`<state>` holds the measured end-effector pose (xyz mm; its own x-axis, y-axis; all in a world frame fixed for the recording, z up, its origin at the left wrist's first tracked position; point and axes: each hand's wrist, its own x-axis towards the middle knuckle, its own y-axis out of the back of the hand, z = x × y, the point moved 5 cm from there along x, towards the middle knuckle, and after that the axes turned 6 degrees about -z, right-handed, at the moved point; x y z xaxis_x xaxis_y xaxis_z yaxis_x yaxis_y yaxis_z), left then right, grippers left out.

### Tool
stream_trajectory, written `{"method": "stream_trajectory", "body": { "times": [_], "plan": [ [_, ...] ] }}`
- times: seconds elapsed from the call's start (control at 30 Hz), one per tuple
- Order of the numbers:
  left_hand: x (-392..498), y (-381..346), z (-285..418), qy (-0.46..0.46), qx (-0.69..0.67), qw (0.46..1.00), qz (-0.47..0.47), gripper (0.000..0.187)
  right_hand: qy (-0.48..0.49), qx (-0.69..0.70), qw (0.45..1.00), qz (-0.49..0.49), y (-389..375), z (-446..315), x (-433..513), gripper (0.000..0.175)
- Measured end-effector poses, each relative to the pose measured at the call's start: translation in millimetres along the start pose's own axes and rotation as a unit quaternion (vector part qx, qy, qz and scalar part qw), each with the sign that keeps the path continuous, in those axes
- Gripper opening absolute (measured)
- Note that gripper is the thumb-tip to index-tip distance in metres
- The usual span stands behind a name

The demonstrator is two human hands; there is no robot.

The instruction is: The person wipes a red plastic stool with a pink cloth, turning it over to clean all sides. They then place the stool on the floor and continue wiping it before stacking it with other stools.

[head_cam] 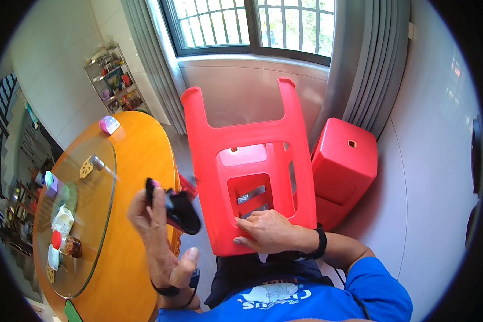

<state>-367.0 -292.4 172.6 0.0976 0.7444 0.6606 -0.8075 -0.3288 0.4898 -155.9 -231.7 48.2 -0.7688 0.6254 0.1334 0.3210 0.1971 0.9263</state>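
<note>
A red plastic stool (249, 161) lies tipped in front of me, its side and legs facing up. My right hand (267, 231) grips the stool's bar near its lower end, the fingers bent over the edge of an opening. My left hand (157, 229) is raised between the table and the stool. A black object with some pink on it (183, 211) is held between its fingers, while the thumb stands away from it; what it is exactly, I cannot tell.
At left stands an oval wooden table (141, 169) with a glass turntable (92, 193) bearing a red-lidded jar (70, 245) and a tissue pack (63, 220). Stacked red stools (344, 161) stand at right by the wall. Behind are grey curtains (374, 68) and a barred window.
</note>
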Motion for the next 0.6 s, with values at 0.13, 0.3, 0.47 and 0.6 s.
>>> {"method": "stream_trajectory", "body": {
  "times": [0.13,0.3,0.47,0.6],
  "plan": [
    [1,-9,-7,-0.033,-0.019,0.997,0.073,0.089,0.005,-0.038,0.999,0.001,-1,-2,-5,0.057],
    [15,-23,-29,-0.062,0.086,0.988,0.109,0.071,0.038,-0.053,0.995,0.073,0,-9,-10,0.046],
    [51,-97,-82,-0.015,0.241,0.959,-0.147,0.083,0.056,-0.068,0.987,0.133,0,-7,-15,0.044],
    [47,-107,-98,0.017,0.285,0.951,-0.117,0.092,0.056,-0.056,0.986,0.148,1,-4,-20,0.043]
  ]
}}
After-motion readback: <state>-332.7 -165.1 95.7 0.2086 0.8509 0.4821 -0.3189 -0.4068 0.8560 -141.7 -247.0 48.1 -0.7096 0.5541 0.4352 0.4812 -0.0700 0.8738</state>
